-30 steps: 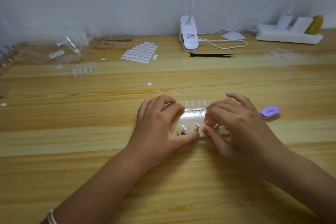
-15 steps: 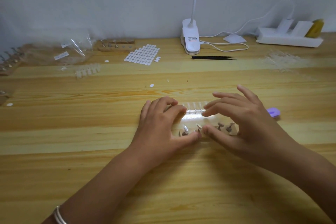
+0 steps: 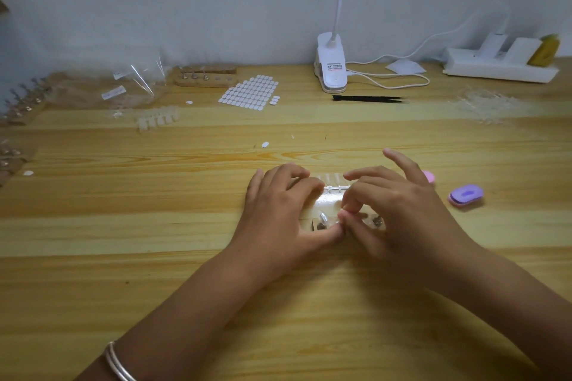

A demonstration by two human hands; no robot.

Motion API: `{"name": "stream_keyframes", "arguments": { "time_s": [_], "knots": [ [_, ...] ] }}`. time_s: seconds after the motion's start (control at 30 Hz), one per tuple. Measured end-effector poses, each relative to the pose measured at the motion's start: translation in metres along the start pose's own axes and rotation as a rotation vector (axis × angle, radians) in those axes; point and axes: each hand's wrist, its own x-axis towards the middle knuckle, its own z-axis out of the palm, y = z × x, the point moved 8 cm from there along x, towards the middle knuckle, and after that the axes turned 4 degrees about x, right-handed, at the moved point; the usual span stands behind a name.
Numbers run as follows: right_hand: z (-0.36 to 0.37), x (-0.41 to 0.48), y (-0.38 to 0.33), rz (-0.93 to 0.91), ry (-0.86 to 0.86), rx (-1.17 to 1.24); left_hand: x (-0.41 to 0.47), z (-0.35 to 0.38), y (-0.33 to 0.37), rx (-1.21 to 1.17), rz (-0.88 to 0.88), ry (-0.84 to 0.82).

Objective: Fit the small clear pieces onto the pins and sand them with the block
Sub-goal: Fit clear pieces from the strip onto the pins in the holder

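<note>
The left hand (image 3: 278,210) grips the shiny pin holder (image 3: 329,202) on the wooden table (image 3: 154,226). One small clear piece (image 3: 323,218) sits on a pin. The right hand (image 3: 399,210) pinches a second clear piece beside it. Bare metal pins (image 3: 376,221) wait. The purple oval block (image 3: 465,195) lies untouched.

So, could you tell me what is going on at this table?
A person is fitting clear pieces onto a pin holder on the wooden table. The left hand grips the holder to steady it. The right hand pinches thumb and forefinger together at one pin, seemingly on a small clear piece hidden by the fingertips. One fitted clear piece stands on a neighbouring pin. The purple sanding block lies untouched to the right.
</note>
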Motion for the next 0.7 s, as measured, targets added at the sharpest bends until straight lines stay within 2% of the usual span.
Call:
{"name": "stream_keyframes", "arguments": {
  "time_s": [0.13,0.3,0.47,0.6,0.7],
  "knots": [
    [0.001,-0.001,0.001,0.011,-0.012,-0.009,0.0,0.001,-0.001,-0.007,0.001,-0.003],
    [-0.005,0.004,0.01,0.081,-0.117,0.029,-0.001,0.001,-0.002,0.001,0.013,-0.006],
    [-0.009,0.012,-0.003,0.079,-0.036,0.076,-0.002,0.001,-0.002,0.039,0.026,-0.032],
    [0.004,0.01,-0.01,0.11,-0.067,0.091,-0.002,0.003,-0.004,0.075,0.016,-0.056],
    [0.006,0.008,-0.013,0.133,-0.029,0.075,-0.003,0.002,-0.003,0.067,0.007,-0.06]
  ]
}}
